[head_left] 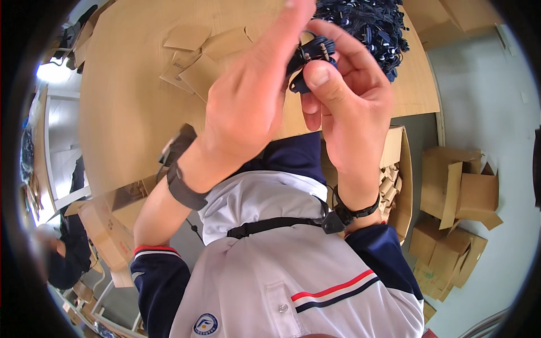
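A small coiled black cable [315, 49] with a metal jack plug is in front of me, above the table's near edge. My right hand [358, 93] grips it, thumb pressed on the near side and fingers curled around it. My left hand [245, 98] is raised against the bundle's left side with its back turned up. One of its fingers stretches toward the top edge of the view; the others are hidden behind the hand. Part of the bundle disappears behind my left hand. Just beyond my right hand lies a big heap of similar black cables [372, 31].
Flat cardboard pieces [197, 65] lie on the wooden table [129, 107], left of my hands. Below its edge at right stands a carton [403, 191] holding small cardboard pieces. Open boxes [456, 188] sit on the floor at right; another person [67, 253] is at far left.
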A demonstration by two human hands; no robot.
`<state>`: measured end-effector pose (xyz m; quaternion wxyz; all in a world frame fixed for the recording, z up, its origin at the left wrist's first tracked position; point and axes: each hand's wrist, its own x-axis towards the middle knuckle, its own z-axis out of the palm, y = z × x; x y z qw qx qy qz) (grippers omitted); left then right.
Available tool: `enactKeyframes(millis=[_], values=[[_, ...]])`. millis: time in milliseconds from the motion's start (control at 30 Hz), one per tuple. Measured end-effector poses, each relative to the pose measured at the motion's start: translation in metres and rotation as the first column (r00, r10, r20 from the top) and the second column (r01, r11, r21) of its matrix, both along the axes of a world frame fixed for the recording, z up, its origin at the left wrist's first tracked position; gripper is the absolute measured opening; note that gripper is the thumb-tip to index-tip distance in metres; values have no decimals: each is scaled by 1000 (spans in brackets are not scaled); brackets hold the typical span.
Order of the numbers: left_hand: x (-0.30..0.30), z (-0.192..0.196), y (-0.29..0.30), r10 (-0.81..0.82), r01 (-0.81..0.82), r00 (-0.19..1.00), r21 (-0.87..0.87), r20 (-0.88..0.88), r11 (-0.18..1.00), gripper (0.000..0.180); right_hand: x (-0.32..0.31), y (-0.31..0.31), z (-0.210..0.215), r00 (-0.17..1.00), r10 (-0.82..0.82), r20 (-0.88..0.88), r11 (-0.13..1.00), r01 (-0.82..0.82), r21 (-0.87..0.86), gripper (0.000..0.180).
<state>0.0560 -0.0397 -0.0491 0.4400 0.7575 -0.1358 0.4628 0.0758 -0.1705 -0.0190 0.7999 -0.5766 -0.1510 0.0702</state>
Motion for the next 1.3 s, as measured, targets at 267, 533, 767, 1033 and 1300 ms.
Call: enactKeyframes(millis=[267,533,767,1033,1300], values=[[-8,1,61,8,49,987,355,-158,934,102,24,0,-10,941,239,239,963,-198,-181,24],[-39,-40,123,331,204,829,793,-452,574,61,44,-1,15,560,114,820,942,202,-269,24],[-48,-6,91,-88,123,698,-3,-711,992,37,35,11,49,445,-64,893,958,279,-71,37],[-50,18,17,-639,186,614,-702,-464,688,32,41,-4,72,332,16,943,990,124,-61,37],[-45,15,1,-530,122,745,-698,-405,706,19,3,-13,65,590,186,786,977,-24,-213,41]])
